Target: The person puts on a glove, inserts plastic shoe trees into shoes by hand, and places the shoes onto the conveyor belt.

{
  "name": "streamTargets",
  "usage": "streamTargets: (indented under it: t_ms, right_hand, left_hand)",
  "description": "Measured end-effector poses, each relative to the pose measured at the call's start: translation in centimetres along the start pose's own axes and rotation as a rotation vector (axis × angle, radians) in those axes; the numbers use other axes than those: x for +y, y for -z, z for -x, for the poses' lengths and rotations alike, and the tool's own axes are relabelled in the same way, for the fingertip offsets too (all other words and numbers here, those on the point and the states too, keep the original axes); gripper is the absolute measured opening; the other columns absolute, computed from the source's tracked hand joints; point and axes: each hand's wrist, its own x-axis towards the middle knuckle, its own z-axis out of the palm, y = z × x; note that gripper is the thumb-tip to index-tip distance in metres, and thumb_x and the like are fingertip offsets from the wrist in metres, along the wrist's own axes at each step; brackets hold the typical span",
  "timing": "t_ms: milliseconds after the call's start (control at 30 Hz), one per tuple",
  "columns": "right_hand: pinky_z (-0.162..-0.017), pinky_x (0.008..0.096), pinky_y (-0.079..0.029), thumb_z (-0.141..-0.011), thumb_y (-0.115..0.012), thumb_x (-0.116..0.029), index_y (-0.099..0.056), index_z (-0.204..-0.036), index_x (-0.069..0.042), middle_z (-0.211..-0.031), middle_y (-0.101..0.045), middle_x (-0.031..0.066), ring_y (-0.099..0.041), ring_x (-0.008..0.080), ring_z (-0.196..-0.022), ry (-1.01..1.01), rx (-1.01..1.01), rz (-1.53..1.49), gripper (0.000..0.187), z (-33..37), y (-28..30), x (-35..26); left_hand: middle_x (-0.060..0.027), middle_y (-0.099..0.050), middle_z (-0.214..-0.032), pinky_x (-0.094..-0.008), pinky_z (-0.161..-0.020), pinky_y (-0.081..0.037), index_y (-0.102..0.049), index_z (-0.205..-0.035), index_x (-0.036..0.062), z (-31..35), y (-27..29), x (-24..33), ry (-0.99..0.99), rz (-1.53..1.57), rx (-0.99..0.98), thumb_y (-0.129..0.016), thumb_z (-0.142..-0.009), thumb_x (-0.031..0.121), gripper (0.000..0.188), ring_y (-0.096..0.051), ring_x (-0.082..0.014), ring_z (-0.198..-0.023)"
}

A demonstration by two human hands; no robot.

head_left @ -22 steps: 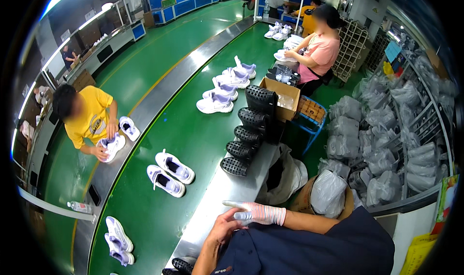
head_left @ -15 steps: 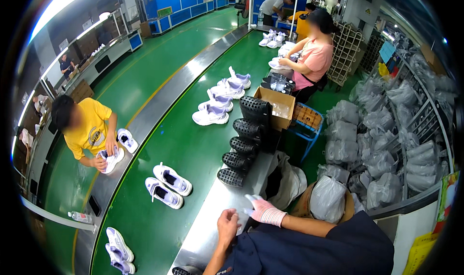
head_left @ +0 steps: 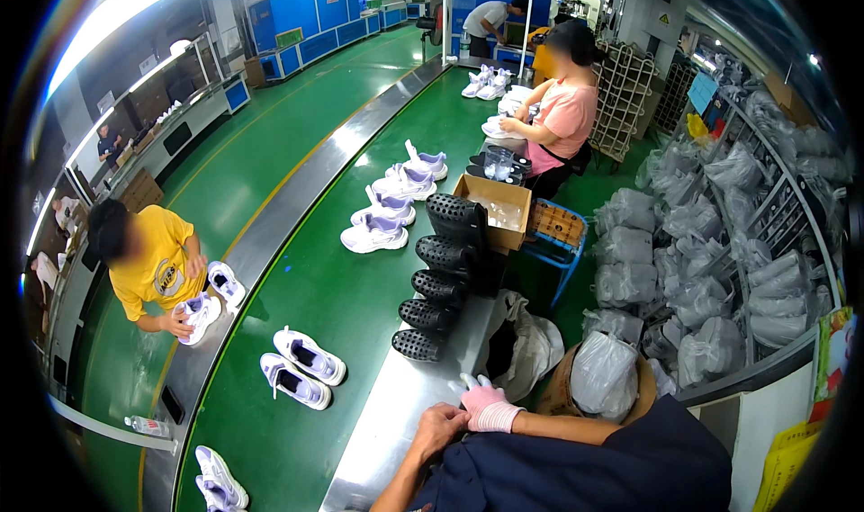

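Note:
My bare left hand is closed, fingers curled in, over the metal work surface. It meets my right hand, which wears a pink-and-white glove with pale fingertips. The right hand's thumb side presses against the left fingers, and some gloved fingers point up and away. Whatever lies between the two hands is hidden or too small to name. Just beyond them a row of black, perforated shoe-shaped forms lines the surface. A pair of white-and-lilac sneakers rests on the green belt to the left.
More sneakers stand farther along the green belt. An open carton, a white sack and a bin with bagged goods are to the right. Co-workers in yellow and pink handle shoes. A rack holds wrapped bundles.
My hands have come together; the small translucent piece seen between them before is now hidden. The yellow-shirted person has lifted one hand off the shoe. The whole view has shifted slightly.

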Motion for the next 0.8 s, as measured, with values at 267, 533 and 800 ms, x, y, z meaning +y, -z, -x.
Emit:
streamTargets:
  t_ms: [267, 533, 800]
  right_hand:
    - [-0.11, 0.0678, -0.038, -0.085, -0.068, -0.032, -0.029, -0.16, -0.031, -0.166, -0.026, 0.0141, -0.028, 0.0457, -0.149, 0.073, -0.026, -0.106, 0.085, -1.0, -1.9, 1.5]
    - [-0.107, 0.077, -0.031, -0.083, -0.065, -0.05, -0.054, -0.145, -0.02, -0.151, -0.05, 0.0153, -0.031, 0.0466, -0.148, 0.099, -0.174, 0.306, 0.07, 0.4, -0.4, 1.6]
    - [-0.107, 0.0801, -0.026, -0.088, -0.064, -0.044, -0.041, -0.155, -0.019, -0.168, -0.025, 0.0131, -0.022, 0.0465, -0.152, 0.051, -0.235, 0.323, 0.075, -2.0, -4.3, 1.6]
  left_hand:
    - [-0.013, -0.069, -0.081, -0.0348, -0.068, -0.051, -0.073, -0.092, -0.0031, -0.2, -0.7, 0.6, -0.095, -0.018, 0.009, -0.074, -0.091, 0.024, 0.027, -0.063, -0.0192, -0.073]
    - [-0.0191, -0.072, -0.112, -0.0441, -0.088, -0.053, -0.08, -0.097, 0.0056, -1.7, -1.4, 2.7, -0.115, -0.539, 0.351, -0.065, -0.095, 0.046, 0.044, -0.065, -0.0363, -0.106]
    - [-0.0226, -0.071, -0.112, -0.0545, -0.09, -0.051, -0.08, -0.088, 0.0059, -3.3, -2.7, -2.0, -0.113, -0.584, 0.082, -0.053, -0.097, 0.057, 0.059, -0.063, -0.0434, -0.108]
